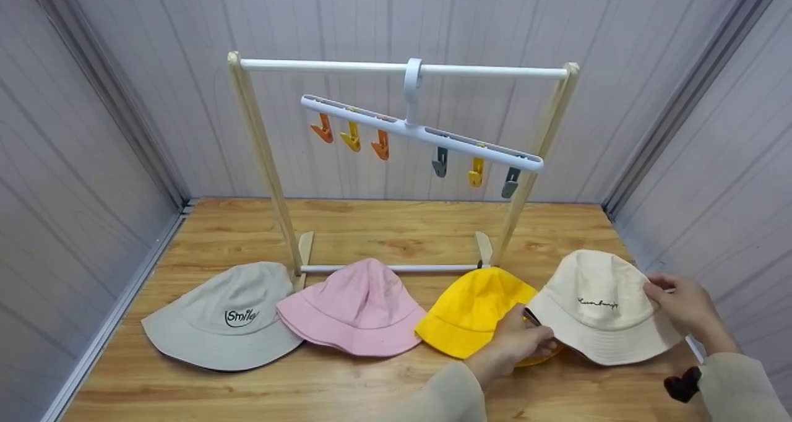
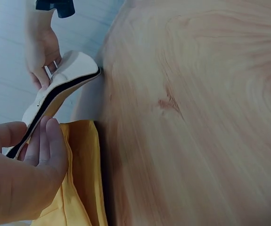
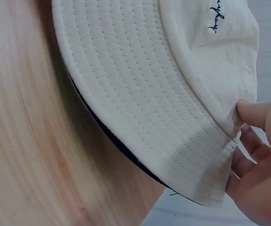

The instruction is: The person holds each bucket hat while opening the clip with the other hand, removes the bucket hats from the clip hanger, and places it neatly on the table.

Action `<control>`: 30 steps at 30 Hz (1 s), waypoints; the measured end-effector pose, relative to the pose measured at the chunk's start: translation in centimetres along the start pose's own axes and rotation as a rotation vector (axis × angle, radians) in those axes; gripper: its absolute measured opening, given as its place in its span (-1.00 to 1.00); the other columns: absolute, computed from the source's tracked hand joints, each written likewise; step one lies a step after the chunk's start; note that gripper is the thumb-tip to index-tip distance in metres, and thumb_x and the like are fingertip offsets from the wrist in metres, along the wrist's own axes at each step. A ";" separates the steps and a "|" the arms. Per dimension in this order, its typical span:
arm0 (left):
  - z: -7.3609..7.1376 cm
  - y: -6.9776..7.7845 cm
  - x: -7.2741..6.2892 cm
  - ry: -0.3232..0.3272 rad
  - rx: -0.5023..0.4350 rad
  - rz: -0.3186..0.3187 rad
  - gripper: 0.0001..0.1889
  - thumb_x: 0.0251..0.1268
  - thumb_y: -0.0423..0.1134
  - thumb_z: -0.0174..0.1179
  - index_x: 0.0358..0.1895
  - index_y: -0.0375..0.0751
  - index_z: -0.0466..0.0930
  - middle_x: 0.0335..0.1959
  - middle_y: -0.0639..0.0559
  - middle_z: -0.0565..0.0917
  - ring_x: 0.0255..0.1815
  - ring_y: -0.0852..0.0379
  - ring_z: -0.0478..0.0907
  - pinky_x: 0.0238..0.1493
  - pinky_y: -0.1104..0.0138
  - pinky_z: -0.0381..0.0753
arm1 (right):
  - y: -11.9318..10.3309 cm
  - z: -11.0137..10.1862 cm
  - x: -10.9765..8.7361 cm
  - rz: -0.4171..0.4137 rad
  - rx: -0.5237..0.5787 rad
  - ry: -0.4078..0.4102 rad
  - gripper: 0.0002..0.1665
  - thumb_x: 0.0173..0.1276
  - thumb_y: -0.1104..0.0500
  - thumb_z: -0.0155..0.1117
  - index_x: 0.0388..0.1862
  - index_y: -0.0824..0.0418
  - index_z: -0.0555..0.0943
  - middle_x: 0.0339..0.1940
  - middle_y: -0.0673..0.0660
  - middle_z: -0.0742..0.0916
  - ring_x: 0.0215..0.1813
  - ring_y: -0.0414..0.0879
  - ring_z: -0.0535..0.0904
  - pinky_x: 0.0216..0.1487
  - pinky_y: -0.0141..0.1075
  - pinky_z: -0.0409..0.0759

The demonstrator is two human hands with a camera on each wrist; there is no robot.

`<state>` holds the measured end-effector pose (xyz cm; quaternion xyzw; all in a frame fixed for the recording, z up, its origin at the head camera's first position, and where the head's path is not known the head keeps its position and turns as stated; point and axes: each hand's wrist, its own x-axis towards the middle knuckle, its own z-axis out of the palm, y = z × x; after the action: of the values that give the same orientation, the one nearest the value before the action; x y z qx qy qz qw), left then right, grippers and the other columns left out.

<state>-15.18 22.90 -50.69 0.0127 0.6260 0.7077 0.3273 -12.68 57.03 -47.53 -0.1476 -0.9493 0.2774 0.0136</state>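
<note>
A cream bucket hat (image 1: 609, 292) with dark lettering on its front is held between both hands at the right of the head view. My left hand (image 1: 513, 341) pinches the brim's left edge between thumb and fingers. At the opposite side, my right hand (image 1: 684, 304) grips the hat where crown meets brim, thumb on the outside (image 3: 262, 150). The left wrist view shows the brim (image 2: 74, 84) tilted, with its dark lining visible. Just behind my left hand lies a yellow bucket hat (image 1: 476, 310), partly covered by that hand and the cream hat.
A pink bucket hat (image 1: 356, 314) and a grey hat (image 1: 229, 317) marked "Smile" lie to the left on the wooden table (image 1: 334, 391). Behind them stands a rack (image 1: 322, 66) bearing a white hanger (image 1: 365, 117) with several coloured clips. Panel walls enclose the table.
</note>
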 end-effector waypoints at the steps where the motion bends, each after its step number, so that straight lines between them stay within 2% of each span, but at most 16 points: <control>1: 0.1 0.0 0.1 0.004 -0.004 -0.010 -0.68 0.39 -0.47 0.33 0.06 -0.11 0.48 -0.32 -0.11 0.71 -0.34 0.02 0.71 -0.15 0.15 0.81 | 0.1 0.2 0.2 -0.001 -0.001 0.000 -0.33 0.73 -0.05 0.03 0.40 0.54 0.48 0.28 0.61 0.57 0.21 0.46 0.54 0.00 -0.16 0.50; 4: 0.2 -0.3 0.4 0.020 -0.027 -0.042 -0.66 0.39 -0.46 0.33 0.08 -0.13 0.45 -0.32 -0.15 0.69 -0.37 0.03 0.72 -0.19 0.20 0.81 | 0.5 1.0 0.7 0.001 0.000 0.005 -0.37 0.72 -0.01 0.05 0.37 0.54 0.50 0.24 0.60 0.59 0.19 0.43 0.55 0.01 -0.15 0.48; 6: 0.1 -0.5 0.5 0.032 -0.053 -0.057 -0.66 0.39 -0.47 0.33 0.09 -0.15 0.45 -0.31 -0.16 0.68 -0.37 0.02 0.73 -0.20 0.21 0.81 | 0.7 1.6 0.9 0.009 0.005 0.014 -0.41 0.71 0.02 0.07 0.34 0.53 0.53 0.18 0.56 0.63 0.15 0.38 0.57 -0.03 -0.23 0.49; 8: 0.0 -0.8 0.7 0.043 -0.074 -0.068 -0.69 0.40 -0.48 0.32 0.06 -0.19 0.45 -0.29 -0.18 0.68 -0.36 0.01 0.74 -0.20 0.22 0.81 | 0.9 2.2 1.1 0.011 0.004 0.025 -0.45 0.71 0.05 0.09 0.30 0.53 0.56 0.12 0.52 0.66 0.11 0.32 0.58 -0.09 -0.32 0.48; 11: -0.2 -1.3 0.9 0.059 -0.084 -0.084 -0.75 0.43 -0.48 0.30 0.00 -0.20 0.45 -0.27 -0.17 0.66 -0.34 0.01 0.75 -0.19 0.22 0.81 | 1.1 3.1 1.3 0.003 -0.008 0.041 -0.50 0.69 0.10 0.11 0.25 0.55 0.59 0.08 0.52 0.69 0.09 0.35 0.60 -0.12 -0.32 0.50; 15: -0.4 -1.7 1.2 0.053 -0.085 -0.079 -0.80 0.47 -0.46 0.27 -0.04 -0.20 0.44 -0.27 -0.16 0.68 -0.35 0.02 0.75 -0.20 0.22 0.82 | 1.0 4.0 1.6 -0.020 -0.033 0.063 -0.52 0.69 0.14 0.10 0.25 0.56 0.58 0.10 0.56 0.69 0.11 0.46 0.61 -0.02 0.00 0.62; 19: -0.4 -2.1 1.5 0.047 -0.091 -0.051 -0.86 0.54 -0.43 0.22 -0.09 -0.22 0.43 -0.32 -0.19 0.73 -0.42 0.05 0.74 -0.24 0.21 0.82 | 1.0 4.7 1.9 -0.011 -0.025 0.095 -0.50 0.70 0.12 0.07 0.28 0.55 0.57 0.15 0.58 0.67 0.14 0.51 0.58 0.09 0.25 0.58; 24: -0.1 -2.3 1.7 0.074 -0.088 -0.047 -0.87 0.54 -0.43 0.23 -0.17 -0.24 0.44 -0.40 -0.21 0.76 -0.48 0.05 0.75 -0.31 0.21 0.82 | 0.9 5.2 2.2 0.056 -0.011 0.127 -0.51 0.69 0.13 0.07 0.29 0.52 0.58 0.20 0.57 0.66 0.21 0.54 0.53 0.21 0.34 0.46; 30: 0.0 -2.2 1.6 0.129 -0.042 -0.050 -0.87 0.54 -0.42 0.24 -0.21 -0.25 0.48 -0.41 -0.16 0.75 -0.42 0.01 0.79 -0.29 0.21 0.82 | 0.9 6.0 2.3 0.096 0.005 0.159 -0.55 0.66 0.18 0.09 0.28 0.51 0.58 0.16 0.55 0.68 0.21 0.52 0.52 0.27 0.35 0.38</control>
<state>-15.46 23.61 -53.28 -0.0556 0.6311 0.7115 0.3039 -15.33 55.28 -53.16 -0.2145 -0.9364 0.2673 0.0760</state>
